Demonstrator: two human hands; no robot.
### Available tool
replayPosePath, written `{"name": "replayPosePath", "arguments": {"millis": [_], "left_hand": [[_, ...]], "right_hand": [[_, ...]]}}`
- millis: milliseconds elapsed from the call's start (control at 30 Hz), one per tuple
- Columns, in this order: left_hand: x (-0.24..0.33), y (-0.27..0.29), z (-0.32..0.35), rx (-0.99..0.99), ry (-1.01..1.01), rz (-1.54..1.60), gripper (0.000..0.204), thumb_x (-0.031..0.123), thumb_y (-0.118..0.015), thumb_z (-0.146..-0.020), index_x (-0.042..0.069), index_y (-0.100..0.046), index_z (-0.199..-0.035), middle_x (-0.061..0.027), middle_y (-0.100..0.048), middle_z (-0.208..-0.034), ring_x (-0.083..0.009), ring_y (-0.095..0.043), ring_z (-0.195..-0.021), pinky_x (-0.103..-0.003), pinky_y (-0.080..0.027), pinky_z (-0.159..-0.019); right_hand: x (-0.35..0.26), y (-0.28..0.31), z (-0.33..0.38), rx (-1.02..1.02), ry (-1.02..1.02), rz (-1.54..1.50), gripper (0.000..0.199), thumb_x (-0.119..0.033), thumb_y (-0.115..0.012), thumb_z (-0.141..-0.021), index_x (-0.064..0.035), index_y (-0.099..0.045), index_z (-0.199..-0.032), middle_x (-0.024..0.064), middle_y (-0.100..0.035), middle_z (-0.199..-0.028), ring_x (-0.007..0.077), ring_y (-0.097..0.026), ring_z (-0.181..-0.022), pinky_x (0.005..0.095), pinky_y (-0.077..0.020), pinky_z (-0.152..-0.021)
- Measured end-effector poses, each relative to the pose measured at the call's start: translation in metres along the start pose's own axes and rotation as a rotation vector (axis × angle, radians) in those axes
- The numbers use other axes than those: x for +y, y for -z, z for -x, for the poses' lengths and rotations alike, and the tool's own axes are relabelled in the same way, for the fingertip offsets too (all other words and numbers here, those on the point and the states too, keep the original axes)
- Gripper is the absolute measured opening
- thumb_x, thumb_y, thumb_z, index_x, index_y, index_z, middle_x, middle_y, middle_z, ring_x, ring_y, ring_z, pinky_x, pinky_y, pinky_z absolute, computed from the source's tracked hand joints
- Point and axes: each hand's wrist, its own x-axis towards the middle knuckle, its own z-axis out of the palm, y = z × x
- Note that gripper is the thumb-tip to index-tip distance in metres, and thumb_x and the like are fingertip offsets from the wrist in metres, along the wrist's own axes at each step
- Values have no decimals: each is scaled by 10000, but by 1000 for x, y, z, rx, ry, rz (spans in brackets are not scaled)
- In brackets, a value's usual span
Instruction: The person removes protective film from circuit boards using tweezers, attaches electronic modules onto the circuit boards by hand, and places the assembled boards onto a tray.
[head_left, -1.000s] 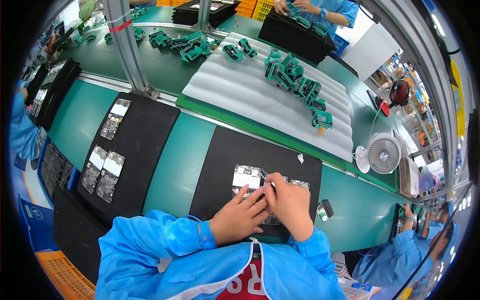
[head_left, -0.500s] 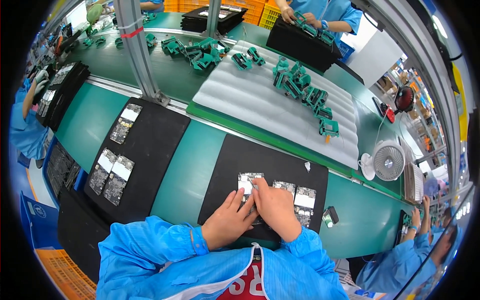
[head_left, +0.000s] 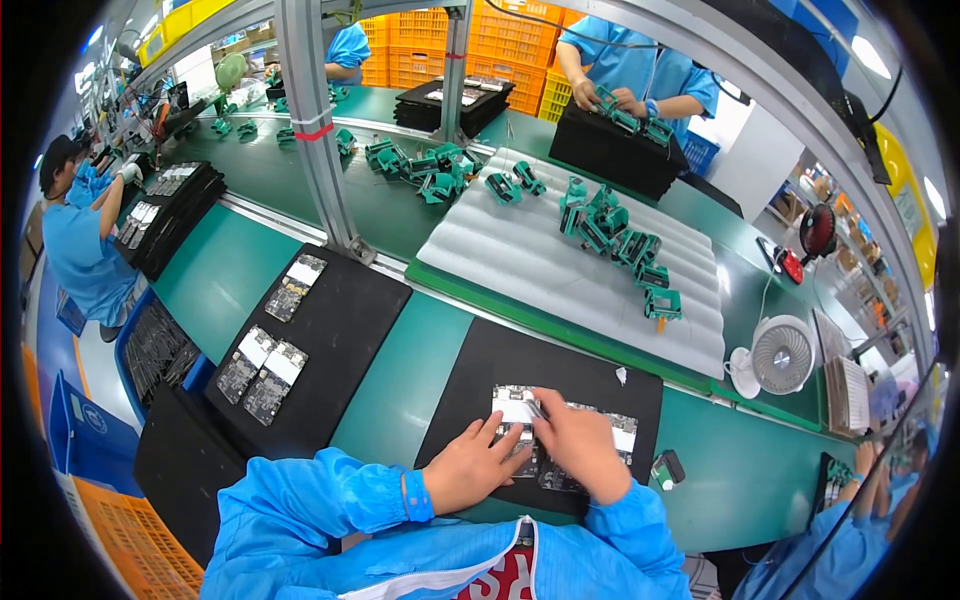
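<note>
A circuit board (head_left: 513,393) with a white rectangular area lies on a black mat (head_left: 590,350) in front of me. My left hand (head_left: 470,468) rests on its left side with fingers stretched out, the fingertips on the board's face. At its right edge my right hand (head_left: 580,440) is closed in a pinch around a thin grey tool, whose tip touches or hovers over the white area; its exact kind is too small to tell. Another circuit board (head_left: 622,433) shows to the right of my right hand, and more boards are partly hidden beneath that hand.
To the left, another black mat (head_left: 350,310) carries 3 boards. Green fixtures (head_left: 600,220) lie on a white foam sheet (head_left: 480,235) beyond a green ledge. A small green-and-black piece (head_left: 667,468) lies right of my mat. A white fan (head_left: 780,355) stands at right. Co-workers sit around.
The whole view has shifted, so the bench appears lower and farther right. Both hands stay at the same board, the right hand still pinching the thin tool near the white area.
</note>
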Motion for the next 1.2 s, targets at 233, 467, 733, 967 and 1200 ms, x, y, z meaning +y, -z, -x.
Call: {"name": "replayPosePath", "arguments": {"millis": [233, 467, 733, 967, 1200], "left_hand": [[-1, 3, -8, -30, -65, 19, 533, 349, -648, -927, 90, -568, -1386, -226, -459, -1481, -504, -442, -1332, -562, -417, -1090], [13, 23, -43, -22, -81, 70, 518, 347, -690, -891, 114, -593, -1343, -154, -636, -1162, -371, -595, -1109, -475, -496, -910], [-36, 7, -89, 285, -20, 110, 375, 284, -717, -870, 132, -671, -1209, -33, -636, -920, -256, -628, -854, -416, -513, -735], [-94, -30, -109, 541, 35, 324, 172, 254, -697, -885, 121, -724, -990, -55, -623, -800, -277, -640, -797, -418, -529, -689], [-105, -34, -112, 540, 134, 568, 142, 230, -669, -900, 108, -733, -937, -85, -655, -807, -312, -661, -848, -456, -533, -761]], "right_hand": [[122, 35, 71, 405, -361, 146, 287, -179, -671, -914, -116, -630, -1191, 146, -703, -913, 360, -669, -853, 482, -518, -725], [172, 30, 117, 409, -436, 159, 277, -115, -725, -852, -68, -657, -1116, 130, -650, -947, 344, -638, -873, 444, -518, -764], [152, 64, 55, 288, -244, -146, 284, -99, -718, -855, -54, -663, -1131, 121, -660, -969, 300, -644, -847, 407, -519, -770], [76, 85, -80, 17, 77, -270, 336, -171, -720, -886, -65, -655, -1198, 139, -653, -1093, 289, -648, -956, 377, -528, -807], [30, 55, -268, -3, 488, -125, 536, -271, -760, -867, -109, -569, -1340, 194, -469, -1417, 364, -468, -1319, 426, -443, -1046]]}}
